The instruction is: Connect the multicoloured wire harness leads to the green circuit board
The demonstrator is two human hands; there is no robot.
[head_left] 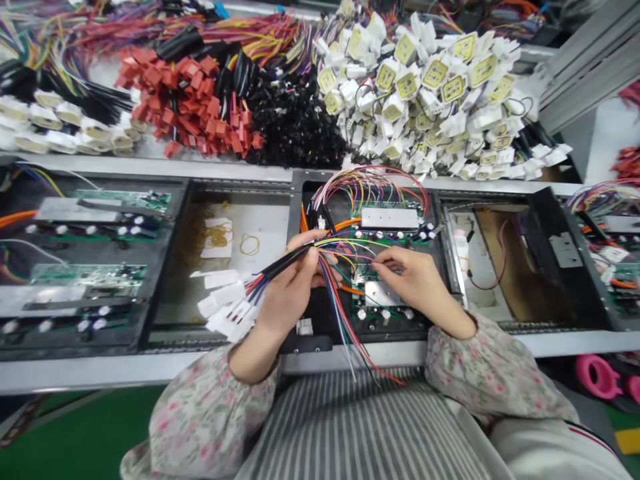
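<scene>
My left hand (pixel 290 287) is closed round a wire harness (pixel 287 261) with a black sleeve. White connectors (pixel 233 310) hang from its left end, and loose coloured wires fan out to the right and down toward my lap. My right hand (pixel 413 280) pinches the end of a thin wire over the lower circuit board (pixel 385 293); the fingertips hide where that end sits. Just above is the upper circuit board (pixel 390 218), with a silver heat sink and many coloured wires looping from its top edge. Both boards lie in a black tray (pixel 325 320).
Along the back shelf lie heaps of harnesses with red connectors (pixel 185 100), black connectors (pixel 295 120) and white connectors (pixel 420 87). Another tray with boards (pixel 90 280) stands at left. Rubber bands (pixel 250 245) lie between the trays. A black box-like part (pixel 555 247) sits at right.
</scene>
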